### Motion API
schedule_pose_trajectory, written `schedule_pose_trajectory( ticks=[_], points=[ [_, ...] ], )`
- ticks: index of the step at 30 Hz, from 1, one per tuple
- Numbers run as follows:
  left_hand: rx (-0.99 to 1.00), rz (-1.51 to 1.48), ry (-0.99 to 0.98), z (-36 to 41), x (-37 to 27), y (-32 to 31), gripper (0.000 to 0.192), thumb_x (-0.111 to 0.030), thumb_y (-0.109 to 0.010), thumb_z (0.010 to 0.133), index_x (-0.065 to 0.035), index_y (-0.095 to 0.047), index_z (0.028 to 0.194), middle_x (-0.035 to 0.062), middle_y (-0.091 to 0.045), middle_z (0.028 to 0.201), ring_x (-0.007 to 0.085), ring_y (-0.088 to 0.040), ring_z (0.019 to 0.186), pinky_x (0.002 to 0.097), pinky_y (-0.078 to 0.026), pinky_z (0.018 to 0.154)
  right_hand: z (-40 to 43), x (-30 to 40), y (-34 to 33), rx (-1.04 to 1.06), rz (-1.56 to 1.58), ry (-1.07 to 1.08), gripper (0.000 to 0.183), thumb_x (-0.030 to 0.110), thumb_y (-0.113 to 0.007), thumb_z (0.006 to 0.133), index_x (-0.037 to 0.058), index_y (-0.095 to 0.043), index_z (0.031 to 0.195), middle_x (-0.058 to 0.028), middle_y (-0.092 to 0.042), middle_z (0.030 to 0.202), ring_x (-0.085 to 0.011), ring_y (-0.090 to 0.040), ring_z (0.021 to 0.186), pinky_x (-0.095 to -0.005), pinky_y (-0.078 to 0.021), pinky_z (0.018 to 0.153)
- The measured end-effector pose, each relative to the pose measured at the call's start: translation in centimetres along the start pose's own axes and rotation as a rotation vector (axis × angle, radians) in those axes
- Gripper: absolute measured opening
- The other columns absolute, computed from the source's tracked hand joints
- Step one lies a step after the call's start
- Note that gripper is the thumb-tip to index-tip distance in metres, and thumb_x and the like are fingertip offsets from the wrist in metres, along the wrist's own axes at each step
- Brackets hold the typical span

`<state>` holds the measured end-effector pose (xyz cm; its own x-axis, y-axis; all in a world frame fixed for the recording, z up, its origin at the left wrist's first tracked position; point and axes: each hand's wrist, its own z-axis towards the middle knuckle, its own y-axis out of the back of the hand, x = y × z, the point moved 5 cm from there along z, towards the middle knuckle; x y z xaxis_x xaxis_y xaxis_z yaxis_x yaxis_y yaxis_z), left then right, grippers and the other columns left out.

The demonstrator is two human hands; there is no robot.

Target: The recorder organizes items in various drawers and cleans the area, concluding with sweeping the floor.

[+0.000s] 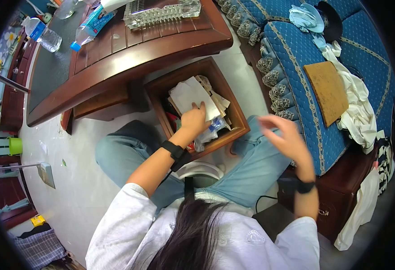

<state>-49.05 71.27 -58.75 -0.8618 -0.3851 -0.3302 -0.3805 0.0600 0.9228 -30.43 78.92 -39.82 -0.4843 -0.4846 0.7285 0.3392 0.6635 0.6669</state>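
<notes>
A wooden drawer full of papers and plastic packets stands on the floor between my knees. My left hand rests with spread fingers on a white sheet of paper lying on top of the pile. Beneath and beside the sheet are tan papers, and near my wrist lie clear and blue plastic bags. My right hand is in the air above my right knee, to the right of the drawer; it is slightly blurred, its fingers are apart and nothing shows in it.
A wooden coffee table carries plastic bottles and a clear glass or plastic tray. At the right stands a blue quilted sofa with a brown board and white cloth. A white bucket-like container is between my legs.
</notes>
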Motion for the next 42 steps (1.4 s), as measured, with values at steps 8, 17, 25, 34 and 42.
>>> schedule_pose_trajectory(
  ticks=[8,17,25,34,42],
  points=[
    [-0.128,-0.118,-0.232,-4.4,-2.1,2.7,0.03,-0.024,-0.052,0.08,-0.0138,-0.056,0.108,0.0103,-0.06,0.101,0.0299,-0.061,0.075,0.0375,-0.05,0.065,9.2,-10.8,-15.9,0.001,0.662,-0.453,0.034,0.026,-0.06,0.072,-0.0047,-0.06,0.087,-0.0115,-0.062,0.076,-0.0169,-0.06,0.065,-0.0264,-0.0469,0.059],
    [-0.076,-0.172,-0.012,0.6,-1.4,2.8,0.037,-0.041,-0.045,0.085,-0.0146,-0.056,0.108,0.016,-0.061,0.085,0.0337,-0.059,0.076,0.0404,-0.047,0.066,3.5,-14.5,-5.7,-0.528,0.81,-0.333,0.024,0.004,-0.056,0.073,-0.0068,-0.054,0.095,-0.0119,-0.062,0.089,-0.0162,-0.059,0.077,-0.0261,-0.0452,0.068],
    [0.177,0.08,-0.025,3.7,-2.6,-1.2,0.048,-0.051,-0.044,0.08,-0.0137,-0.054,0.107,0.0132,-0.063,0.076,0.0314,-0.061,0.072,0.0411,-0.047,0.064,2.5,-17.0,-5.6,-0.457,0.537,-0.378,0.029,0.008,-0.052,0.07,-0.0042,-0.057,0.096,-0.0092,-0.062,0.088,-0.0138,-0.058,0.077,-0.026,-0.0445,0.069],
    [0.116,0.01,-0.055,2.9,-1.2,-1.2,0.046,-0.049,-0.051,0.074,-0.0139,-0.055,0.104,0.0119,-0.062,0.074,0.0313,-0.06,0.07,0.0401,-0.048,0.062,3.6,-16.9,-6.7,-0.374,0.668,-0.372,0.028,0.006,-0.046,0.071,-0.0028,-0.058,0.094,-0.0039,-0.059,0.075,-0.0093,-0.052,0.066,-0.0225,-0.0417,0.062],
    [0.038,-0.077,0.006,0.3,-0.7,3.2,0.094,-0.058,-0.066,0.058,-0.0152,-0.028,0.133,0.0204,-0.057,0.092,0.0346,-0.06,0.076,0.0427,-0.048,0.067,3.9,-16.5,-6.9,-0.475,0.757,-0.342,0.027,0.003,-0.045,0.072,-0.0029,-0.058,0.096,-0.0045,-0.061,0.078,-0.008,-0.054,0.067,-0.022,-0.0427,0.061]
  ],
)
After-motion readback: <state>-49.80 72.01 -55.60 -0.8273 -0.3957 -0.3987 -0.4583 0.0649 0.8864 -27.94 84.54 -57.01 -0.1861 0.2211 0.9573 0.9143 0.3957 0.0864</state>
